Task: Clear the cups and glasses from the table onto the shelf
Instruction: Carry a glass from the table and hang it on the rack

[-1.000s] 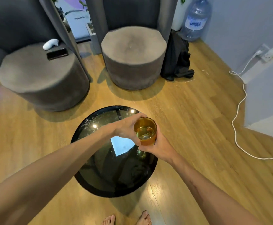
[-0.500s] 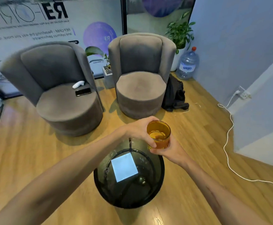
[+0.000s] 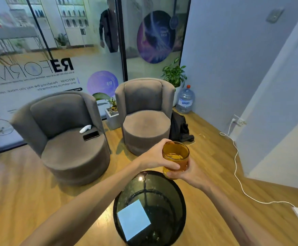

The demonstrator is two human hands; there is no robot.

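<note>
Table's (image 3: 178, 201) near rim cut off

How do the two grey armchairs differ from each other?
The left armchair has a phone and a white device on its seat; the right armchair has a bare seat. A black bag lies beside the right armchair, none beside the left. Both are round, grey and upholstered.

Views: one, head-worn, wide-angle. Position: above the round glass table (image 3: 150, 208), close over both forearms. Facing: forward and down, toward two grey chairs (image 3: 70, 139) and a glass wall (image 3: 56, 50) well beyond. Near field: hands holding an amber glass (image 3: 175, 158), table top below. Right edge: wall with cable (image 3: 237, 167). Straight lines bow at the frame edges.
</note>
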